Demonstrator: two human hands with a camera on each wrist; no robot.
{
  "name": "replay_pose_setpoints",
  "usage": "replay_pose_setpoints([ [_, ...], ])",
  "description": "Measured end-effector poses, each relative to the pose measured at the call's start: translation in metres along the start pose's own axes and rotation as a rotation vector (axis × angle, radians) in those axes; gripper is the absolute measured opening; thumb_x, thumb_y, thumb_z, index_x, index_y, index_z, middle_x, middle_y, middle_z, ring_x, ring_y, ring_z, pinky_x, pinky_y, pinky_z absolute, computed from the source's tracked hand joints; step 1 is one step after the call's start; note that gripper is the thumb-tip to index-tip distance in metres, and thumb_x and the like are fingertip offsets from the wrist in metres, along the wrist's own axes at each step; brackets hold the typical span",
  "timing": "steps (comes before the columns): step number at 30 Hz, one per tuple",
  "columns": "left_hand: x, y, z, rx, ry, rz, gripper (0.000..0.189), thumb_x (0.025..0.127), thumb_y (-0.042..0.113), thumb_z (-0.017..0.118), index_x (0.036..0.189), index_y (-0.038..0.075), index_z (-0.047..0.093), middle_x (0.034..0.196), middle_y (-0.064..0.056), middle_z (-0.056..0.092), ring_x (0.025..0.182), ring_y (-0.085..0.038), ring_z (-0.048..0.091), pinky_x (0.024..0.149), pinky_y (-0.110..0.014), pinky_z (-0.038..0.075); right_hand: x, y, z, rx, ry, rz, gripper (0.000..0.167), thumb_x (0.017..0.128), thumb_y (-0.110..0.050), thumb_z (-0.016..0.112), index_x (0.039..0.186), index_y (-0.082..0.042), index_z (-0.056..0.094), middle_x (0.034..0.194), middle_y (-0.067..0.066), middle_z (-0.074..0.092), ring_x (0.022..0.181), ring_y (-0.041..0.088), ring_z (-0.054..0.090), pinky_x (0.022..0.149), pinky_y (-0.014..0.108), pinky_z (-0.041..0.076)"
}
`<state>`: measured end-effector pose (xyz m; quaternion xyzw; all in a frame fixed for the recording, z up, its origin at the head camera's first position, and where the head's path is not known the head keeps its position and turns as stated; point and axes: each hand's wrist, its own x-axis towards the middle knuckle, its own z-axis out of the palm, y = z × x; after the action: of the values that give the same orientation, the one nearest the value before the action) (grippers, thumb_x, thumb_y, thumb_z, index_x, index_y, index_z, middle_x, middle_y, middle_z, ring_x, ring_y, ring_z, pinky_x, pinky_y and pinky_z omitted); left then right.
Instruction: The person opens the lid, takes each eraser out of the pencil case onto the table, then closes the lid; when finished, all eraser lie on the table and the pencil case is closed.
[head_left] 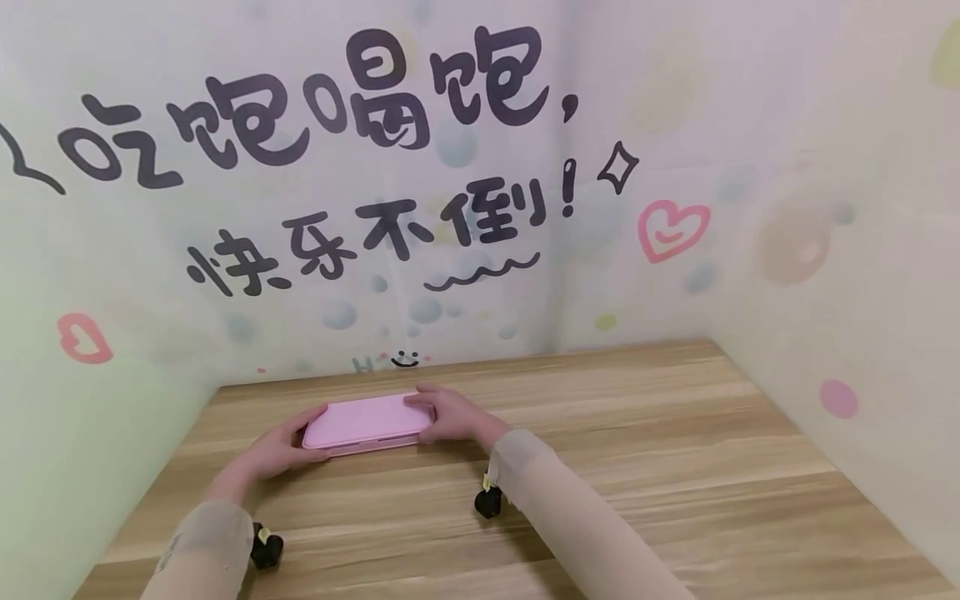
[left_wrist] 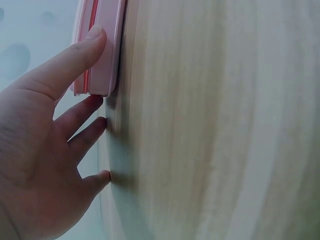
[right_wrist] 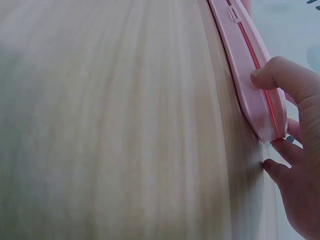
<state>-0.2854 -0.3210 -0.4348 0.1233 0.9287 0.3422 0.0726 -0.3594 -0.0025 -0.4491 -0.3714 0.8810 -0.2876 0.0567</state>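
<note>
A pink zippered pencil case (head_left: pixel 367 421) lies flat on the wooden table, toward the back wall. My left hand (head_left: pixel 281 450) holds its left end, and my right hand (head_left: pixel 450 414) holds the right end. In the left wrist view, the left thumb (left_wrist: pixel 95 47) presses the case's front side, while the other fingers are spread around the end and down by the tabletop. The right wrist view shows the right thumb (right_wrist: pixel 267 75) on the front side beside a red zipper line, with a zipper pull (right_wrist: pixel 234 14) farther along. Fingers behind the case are partly hidden.
The wooden table (head_left: pixel 637 467) extends to the front and right. A pale printed wall (head_left: pixel 480 333) with dark lettering stands close behind the case, and side walls border the table. Small black devices (head_left: pixel 487 502) hang at both wrists.
</note>
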Motion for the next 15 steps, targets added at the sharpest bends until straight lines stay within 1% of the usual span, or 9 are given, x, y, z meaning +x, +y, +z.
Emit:
replay_pose_setpoints([
  [6,0.001,0.0,0.0,-0.004,-0.008,0.002,0.091,0.082,0.037,0.077,0.152,0.006,0.028,0.15,-0.034,0.025,0.137,-0.053,0.021,0.107,-0.066,0.018,-0.003,0.001,0.0,0.05,0.006,0.026,0.065,0.078,-0.02,0.077,0.14,-0.015,0.054,0.154,0.011,0.034,0.14,0.027,0.033,0.113,0.034,0.028],
  [10,0.001,0.0,0.001,0.004,-0.009,0.014,0.092,0.081,0.037,0.078,0.152,0.006,0.028,0.149,-0.034,0.026,0.136,-0.053,0.022,0.106,-0.067,0.019,-0.006,0.001,0.0,0.091,0.019,0.039,0.065,0.079,-0.023,0.079,0.138,-0.015,0.056,0.153,0.011,0.035,0.14,0.026,0.032,0.113,0.035,0.027],
  [15,0.001,0.001,0.001,-0.004,-0.014,0.027,0.092,0.08,0.034,0.079,0.152,0.006,0.029,0.148,-0.035,0.028,0.135,-0.054,0.025,0.105,-0.068,0.021,-0.013,0.005,0.002,0.17,0.052,0.041,0.061,0.078,-0.024,0.08,0.135,-0.015,0.059,0.152,0.009,0.039,0.137,0.026,0.037,0.111,0.036,0.031],
])
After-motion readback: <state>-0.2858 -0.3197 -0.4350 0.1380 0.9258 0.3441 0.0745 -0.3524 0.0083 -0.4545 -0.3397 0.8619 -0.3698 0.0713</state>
